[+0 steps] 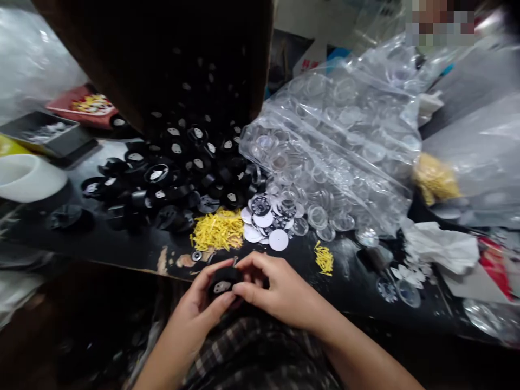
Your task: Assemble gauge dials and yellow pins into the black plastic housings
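Head view: one black round case [226, 274], small, with a pale metal plate on its upward face, held just off the near edge of the dark table [284, 268], above checked cloth. Left hand [198, 304]: curved round the case's left side, thumb along the near rim, forefinger along the far one. Right hand [271, 286]: thumb and forefinger pinched at the case's right rim, other fingers curled; whether these kept anything more could not be told. Handling, as judged: light, stiff, probably hard plastic, smooth enough to slip; the outer rim seemed the surest hold, the plate side better left unpressed. Beyond the hands: one heap of yellow pins [217, 230], thin and likely easily bent; beside it, overlapping white discs [278, 240], flat, apparently light. Left and behind: many black cases [157, 173], loosely piled. Right and behind: clear rings [317, 218], probably brittle, spilling from a clear bag [345, 135]. Far left: one white bowl [36, 181], one grey tray [75, 142], one red tray [60, 106].
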A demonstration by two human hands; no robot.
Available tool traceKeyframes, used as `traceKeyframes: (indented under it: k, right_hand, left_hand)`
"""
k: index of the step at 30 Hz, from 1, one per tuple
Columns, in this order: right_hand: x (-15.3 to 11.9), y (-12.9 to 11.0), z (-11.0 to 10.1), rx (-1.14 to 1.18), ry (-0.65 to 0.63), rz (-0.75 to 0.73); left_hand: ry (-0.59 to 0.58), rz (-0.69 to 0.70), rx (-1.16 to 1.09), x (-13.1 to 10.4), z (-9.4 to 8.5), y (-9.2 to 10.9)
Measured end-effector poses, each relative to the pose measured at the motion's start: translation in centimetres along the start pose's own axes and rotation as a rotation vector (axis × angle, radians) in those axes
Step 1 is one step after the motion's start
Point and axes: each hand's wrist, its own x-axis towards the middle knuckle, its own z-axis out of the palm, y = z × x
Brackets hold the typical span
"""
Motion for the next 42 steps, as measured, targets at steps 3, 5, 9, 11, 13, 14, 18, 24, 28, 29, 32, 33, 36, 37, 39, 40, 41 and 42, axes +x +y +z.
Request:
traceKeyframes:
  k: [3, 5, 9, 11, 13, 14, 18, 24, 28, 29, 32, 33, 36, 37, 39, 40, 41, 42]
  right_hand:
    - [-0.5, 1.3, -2.0, -0.228, 0.114, -0.030]
    - [-0.4, 2.4, -3.4, -0.534, 0.310, 0.007]
    - [0.3, 4.2, -4.8, -0.836, 0.427, 0.069]
    - [0.5, 4.5, -4.9, -0.722, 0.452, 0.075]
    - [0.5, 4.6, -4.9, -0.518, 0.470, 0.104]
    - [0.5, 4.6, -5.0, -0.419, 0.469, 0.114]
    - [-0.1, 4.4, -5.1, -0.356, 0.552, 0.010]
    - [-0.9, 2.8, -2.3, -0.583, 0.532, -0.266]
    - [-0.7, 2.2, -0.8, -0.342, 0.378, -0.256]
    - [-0.7, 2.0, -0.8, -0.304, 0.374, -0.225]
    - [-0.6, 1.6, -1.2, -0.260, 0.362, -0.121]
    - [-0.6, 1.4, -1.3, -0.228, 0.363, -0.100]
    - [-0.6, 0.7, -1.4, -0.059, 0.387, -0.095]
    - [-0.6, 0.5, -1.3, -0.027, 0.406, -0.110]
    - [-0.4, 0.2, -1.0, -0.043, 0.452, -0.147]
    - [-0.2, 0.1, -0.8, -0.074, 0.471, -0.161]
    - [-0.1, 0.0, -0.6, -0.103, 0.480, -0.166]
    - [0.0, 0.0, -0.5, -0.116, 0.478, -0.160]
  left_hand:
    - [0.005, -0.217, -0.206, -0.2, 0.2, -0.6]
    - [-0.031, -0.266, -0.312, -0.1, 0.5, -0.9]
    - [-0.067, -0.269, -0.463, 0.3, 1.7, -0.7]
    - [-0.032, -0.284, -0.487, 0.4, 2.2, -0.5]
    - [-0.006, -0.287, -0.497, 0.4, 2.5, -0.4]
    - [0.004, -0.282, -0.504, 0.4, 2.6, -0.4]
    - [0.003, -0.251, -0.586, 0.6, 2.8, -0.6]
    - [-0.064, -0.168, -0.710, 1.2, 4.2, -0.1]
    - [-0.059, -0.099, -0.705, 0.9, 4.5, 0.0]
    - [-0.070, -0.087, -0.704, 0.8, 4.3, 0.0]
    - [-0.089, -0.077, -0.681, 0.6, 3.9, -0.3]
    - [-0.073, -0.077, -0.658, 0.6, 3.8, -0.3]
    - [-0.011, -0.085, -0.567, 0.6, 3.9, -0.6]
    - [-0.004, -0.090, -0.549, 0.6, 4.0, -0.7]
    - [-0.011, -0.094, -0.532, 0.5, 4.5, -0.8]
    - [-0.009, -0.086, -0.523, 0.5, 4.7, -0.9]
    - [-0.002, -0.069, -0.503, 0.4, 4.8, -0.9]
    - [0.008, -0.048, -0.472, 0.3, 4.9, -1.0]
